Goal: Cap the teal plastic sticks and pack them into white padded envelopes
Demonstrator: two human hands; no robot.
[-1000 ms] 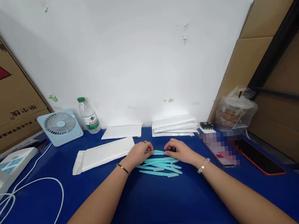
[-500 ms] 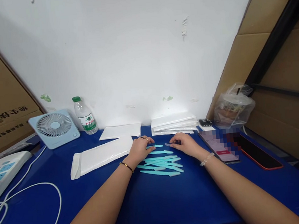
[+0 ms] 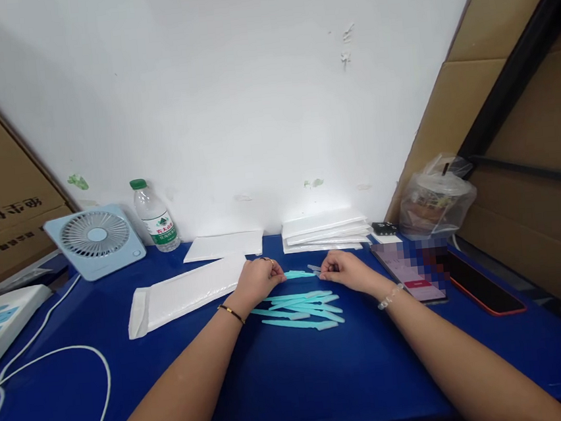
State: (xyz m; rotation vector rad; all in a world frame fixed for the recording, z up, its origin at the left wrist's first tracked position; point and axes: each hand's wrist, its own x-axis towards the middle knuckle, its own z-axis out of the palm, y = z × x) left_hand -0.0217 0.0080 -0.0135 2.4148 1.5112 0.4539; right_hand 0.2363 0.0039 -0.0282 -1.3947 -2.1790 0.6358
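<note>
Several thin turquoise plastic sticks lie in a loose pile on the blue table. Just beyond the pile, my left hand is closed in a pinch on the left end of a few turquoise sticks held level above the table. My right hand pinches their right end, fingers curled. A gold bracelet is on my left wrist and a bead bracelet on my right.
A white padded envelope lies left of my hands, another and a stack of them by the wall. A small fan, water bottle, white cable, two phones and a bagged cup stand around.
Both hands have lifted off the pile and moved slightly away from me, now holding a few sticks between them by the ends. The camera has shifted a little to the right.
</note>
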